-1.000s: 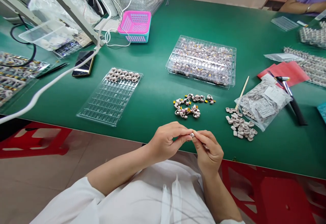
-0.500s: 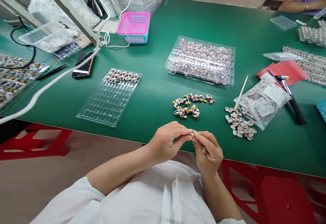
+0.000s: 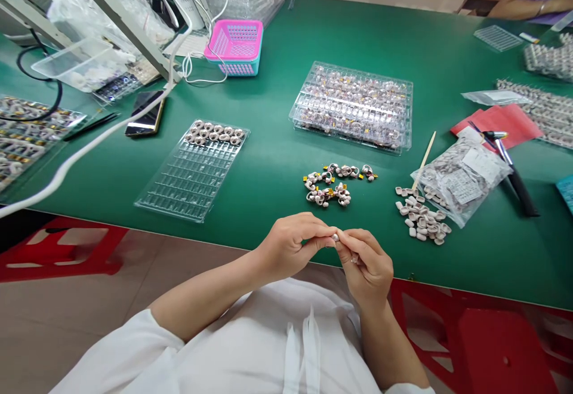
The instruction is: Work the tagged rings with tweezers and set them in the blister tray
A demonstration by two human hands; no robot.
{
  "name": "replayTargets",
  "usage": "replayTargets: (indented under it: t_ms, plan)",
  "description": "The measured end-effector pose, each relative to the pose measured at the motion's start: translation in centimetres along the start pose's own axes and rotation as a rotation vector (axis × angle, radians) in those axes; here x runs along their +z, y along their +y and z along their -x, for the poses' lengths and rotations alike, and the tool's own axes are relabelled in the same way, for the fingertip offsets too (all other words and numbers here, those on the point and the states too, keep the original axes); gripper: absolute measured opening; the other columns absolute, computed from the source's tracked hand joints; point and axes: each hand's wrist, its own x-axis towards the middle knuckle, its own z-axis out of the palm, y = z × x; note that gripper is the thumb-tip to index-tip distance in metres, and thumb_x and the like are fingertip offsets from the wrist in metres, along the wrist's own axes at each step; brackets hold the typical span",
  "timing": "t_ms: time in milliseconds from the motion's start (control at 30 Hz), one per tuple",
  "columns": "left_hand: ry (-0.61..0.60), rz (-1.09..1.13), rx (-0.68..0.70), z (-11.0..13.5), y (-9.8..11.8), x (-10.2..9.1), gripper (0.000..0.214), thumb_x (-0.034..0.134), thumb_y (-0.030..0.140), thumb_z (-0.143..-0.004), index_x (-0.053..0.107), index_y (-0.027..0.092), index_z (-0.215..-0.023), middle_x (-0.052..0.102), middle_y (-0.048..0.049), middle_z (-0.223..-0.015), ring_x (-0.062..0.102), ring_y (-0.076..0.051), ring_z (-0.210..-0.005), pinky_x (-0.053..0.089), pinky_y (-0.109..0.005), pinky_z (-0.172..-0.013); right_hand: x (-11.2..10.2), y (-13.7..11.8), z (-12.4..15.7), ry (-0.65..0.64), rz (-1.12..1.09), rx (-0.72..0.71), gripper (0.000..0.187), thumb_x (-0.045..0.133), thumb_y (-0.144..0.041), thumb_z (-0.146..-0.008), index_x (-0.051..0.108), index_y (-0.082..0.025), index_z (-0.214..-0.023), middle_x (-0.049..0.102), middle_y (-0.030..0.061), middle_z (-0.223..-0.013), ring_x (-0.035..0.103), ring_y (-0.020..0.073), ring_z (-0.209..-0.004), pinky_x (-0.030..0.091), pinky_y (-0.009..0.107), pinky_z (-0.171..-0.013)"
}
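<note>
My left hand (image 3: pixel 293 245) and my right hand (image 3: pixel 367 262) meet at the near edge of the green table (image 3: pixel 277 161), both pinched on one small pale part (image 3: pixel 335 237) held between the fingertips. Just beyond them lies a loose cluster of wound coil parts (image 3: pixel 333 184) with yellow tabs. To the right sits a heap of small pale cores (image 3: pixel 423 219) spilling from a clear bag (image 3: pixel 463 179). At the left a clear compartment tray (image 3: pixel 194 170) carries a few finished parts along its far rows.
A stack of filled clear trays (image 3: pixel 353 107) stands behind the coils. A phone (image 3: pixel 145 113), a white cable (image 3: pixel 89 146) and a pink basket (image 3: pixel 235 45) lie at the back left. A wooden stick (image 3: pixel 425 155), red sheet (image 3: pixel 505 122) and tool (image 3: pixel 510 170) are right. Another person's arm (image 3: pixel 523 3) rests far right.
Both hands stay pinched together on the small part, with only slight finger shifts. Nothing on the table has moved.
</note>
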Motion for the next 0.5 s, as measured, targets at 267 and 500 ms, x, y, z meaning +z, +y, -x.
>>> replayTargets:
  t_ms: [267,500]
  plan:
    - [-0.171,0.433,-0.546,-1.0,0.3,-1.2,0.011,0.081,0.021,-0.075,0.078,0.014,-0.083,0.079,-0.0066,-0.076,0.073,-0.017,-0.068,0.059,-0.025,-0.066,-0.7,-0.5,-0.9,-0.125,-0.101,0.036,0.027,0.068,-0.008,-0.085,0.074,-0.026,-0.103,0.071,0.0042,-0.088,0.066,0.0153,-0.073,0.054,0.026,-0.059]
    - [-0.268,0.841,-0.827,-1.3,-1.1,-1.2,0.037,0.094,0.021,-0.052,0.071,0.011,-0.079,0.076,-0.0035,-0.067,0.073,-0.016,-0.062,0.061,-0.027,-0.063,-1.0,0.0,-0.6,-0.247,-0.235,0.132,0.023,0.069,-0.011,-0.085,0.075,-0.024,-0.103,0.07,0.0044,-0.088,0.067,0.0154,-0.073,0.053,0.026,-0.059]
